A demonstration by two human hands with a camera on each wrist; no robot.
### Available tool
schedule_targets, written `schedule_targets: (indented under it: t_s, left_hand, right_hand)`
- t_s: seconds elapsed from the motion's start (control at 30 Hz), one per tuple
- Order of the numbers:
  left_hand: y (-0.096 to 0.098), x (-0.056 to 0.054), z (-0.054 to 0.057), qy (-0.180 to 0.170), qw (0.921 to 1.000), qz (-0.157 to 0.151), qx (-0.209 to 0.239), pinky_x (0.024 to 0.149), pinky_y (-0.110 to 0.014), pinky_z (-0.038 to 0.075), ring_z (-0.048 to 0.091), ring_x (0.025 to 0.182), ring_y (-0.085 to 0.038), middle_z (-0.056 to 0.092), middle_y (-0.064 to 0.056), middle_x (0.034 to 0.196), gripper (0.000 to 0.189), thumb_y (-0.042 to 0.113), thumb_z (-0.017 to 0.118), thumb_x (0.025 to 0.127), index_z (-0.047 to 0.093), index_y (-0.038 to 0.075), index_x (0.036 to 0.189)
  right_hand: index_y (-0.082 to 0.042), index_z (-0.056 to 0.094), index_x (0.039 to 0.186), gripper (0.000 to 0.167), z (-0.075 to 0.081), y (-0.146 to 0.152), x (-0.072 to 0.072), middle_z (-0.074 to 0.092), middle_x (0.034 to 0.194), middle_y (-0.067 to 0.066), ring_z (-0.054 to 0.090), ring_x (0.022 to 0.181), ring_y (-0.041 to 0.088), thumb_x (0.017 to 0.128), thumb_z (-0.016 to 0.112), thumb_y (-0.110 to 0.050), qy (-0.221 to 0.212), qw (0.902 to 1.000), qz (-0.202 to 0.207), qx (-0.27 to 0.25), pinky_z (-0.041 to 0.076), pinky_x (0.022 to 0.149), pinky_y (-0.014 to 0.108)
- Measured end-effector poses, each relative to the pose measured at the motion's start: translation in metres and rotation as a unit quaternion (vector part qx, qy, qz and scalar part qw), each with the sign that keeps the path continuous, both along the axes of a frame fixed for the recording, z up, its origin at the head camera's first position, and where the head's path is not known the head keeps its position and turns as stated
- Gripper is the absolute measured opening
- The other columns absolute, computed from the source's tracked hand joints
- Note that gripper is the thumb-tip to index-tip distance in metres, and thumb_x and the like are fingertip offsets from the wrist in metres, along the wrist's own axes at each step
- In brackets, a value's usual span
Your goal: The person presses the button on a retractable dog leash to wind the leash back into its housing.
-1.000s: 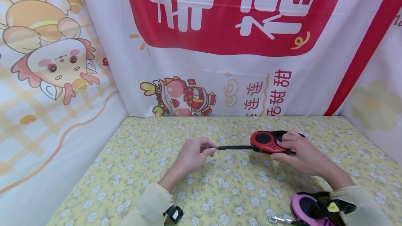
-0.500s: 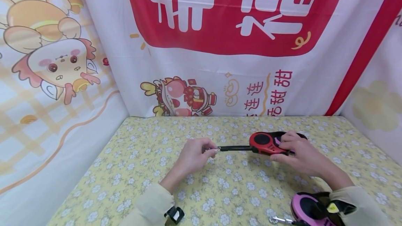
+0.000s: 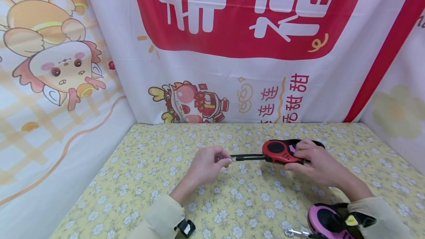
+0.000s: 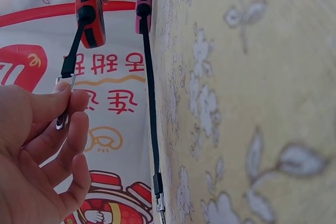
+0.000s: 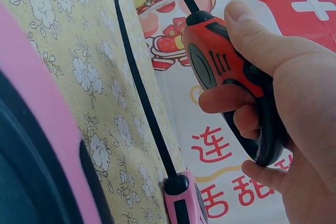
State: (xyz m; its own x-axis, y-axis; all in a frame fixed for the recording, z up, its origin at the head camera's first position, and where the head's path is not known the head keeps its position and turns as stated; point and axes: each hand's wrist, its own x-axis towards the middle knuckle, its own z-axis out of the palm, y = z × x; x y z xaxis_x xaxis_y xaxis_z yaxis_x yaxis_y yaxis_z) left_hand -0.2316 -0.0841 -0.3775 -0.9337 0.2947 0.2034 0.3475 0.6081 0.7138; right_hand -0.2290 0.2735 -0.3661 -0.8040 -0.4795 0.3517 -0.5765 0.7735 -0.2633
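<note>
My right hand [image 3: 318, 163] grips the handle of a red and black retractable dog leash [image 3: 276, 151], fingers through the handle loop and thumb along its top. A short black strap [image 4: 76, 45] runs from its housing towards my left hand [image 3: 204, 165]. There, thumb and index finger pinch the metal clip [image 4: 62, 119] at the strap's end, the other fingers loosely bent. Beyond the red leash, a pink leash [image 5: 185, 203] lies on the table, mostly hidden in the head view. Its black strap [image 4: 150, 93] stretches along the cloth to a metal clip [image 4: 160, 203].
A second pink and black leash [image 3: 327, 218] lies at the front right, partly under the right sleeve [image 3: 375, 213], its silver clip [image 3: 295, 232] pointing left. The table wears a yellow floral cloth [image 3: 232, 202]. Printed fabric [image 3: 212, 84] hangs along the back and sides.
The red leash has shifted slightly left and my left hand slightly right, so the span between them is a little shorter. Two black straps now show apart there.
</note>
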Motion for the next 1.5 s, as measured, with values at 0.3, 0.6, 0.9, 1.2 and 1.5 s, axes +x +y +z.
schedule_targets:
  t_s: [0.3,0.6,0.9,1.2,1.5]
  left_hand:
    - [0.002,0.002,0.002,0.002,1.0,-0.004,0.0,0.061,-0.025,0.051,0.065,0.072,-0.008,0.072,0.013,0.085,0.007,0.026,0.072,0.103,0.076,0.026,0.098]
    - [0.005,0.003,0.001,0.012,0.9999,-0.007,-0.002,0.06,-0.025,0.051,0.064,0.07,-0.006,0.073,0.013,0.085,0.006,0.027,0.073,0.102,0.076,0.027,0.096]
    - [0.009,0.005,0.001,0.003,0.9998,-0.021,0.0,0.061,-0.026,0.053,0.065,0.072,-0.009,0.074,0.012,0.089,0.005,0.028,0.073,0.101,0.077,0.026,0.097]
    - [0.012,0.007,0.0,0.005,0.9995,-0.031,0.0,0.06,-0.025,0.051,0.064,0.071,-0.009,0.074,0.013,0.089,0.005,0.028,0.074,0.102,0.077,0.027,0.099]
    - [0.016,0.009,0.001,0.002,0.9993,-0.037,0.003,0.056,-0.024,0.049,0.064,0.067,-0.009,0.075,0.011,0.09,0.006,0.027,0.072,0.103,0.077,0.025,0.1]
  right_hand:
    - [-0.031,0.074,0.084,0.015,0.002,-0.002,0.001,0.058,0.1,-0.012,0.044,0.097,0.006,0.09,0.084,-0.041,-0.007,1.0,0.003,0.004,0.039,0.077,0.029]
    - [-0.032,0.074,0.084,0.014,0.003,-0.004,0.002,0.057,0.098,-0.012,0.043,0.095,0.004,0.09,0.085,-0.038,-0.005,0.9998,0.015,-0.012,0.037,0.076,0.026]
    - [-0.038,0.068,0.078,0.021,0.002,-0.006,0.003,0.058,0.096,-0.016,0.047,0.096,0.004,0.09,0.085,-0.037,0.013,0.9989,0.038,-0.026,0.039,0.077,0.026]
    - [-0.038,0.07,0.081,0.018,0.001,-0.01,0.004,0.071,0.113,-0.008,0.061,0.115,0.018,0.089,0.086,-0.037,0.017,0.9986,0.041,-0.03,0.055,0.09,0.044]
    - [-0.038,0.073,0.084,0.014,0.003,-0.012,0.005,0.072,0.115,-0.007,0.059,0.111,0.014,0.089,0.086,-0.036,0.019,0.9984,0.047,-0.027,0.055,0.087,0.041]
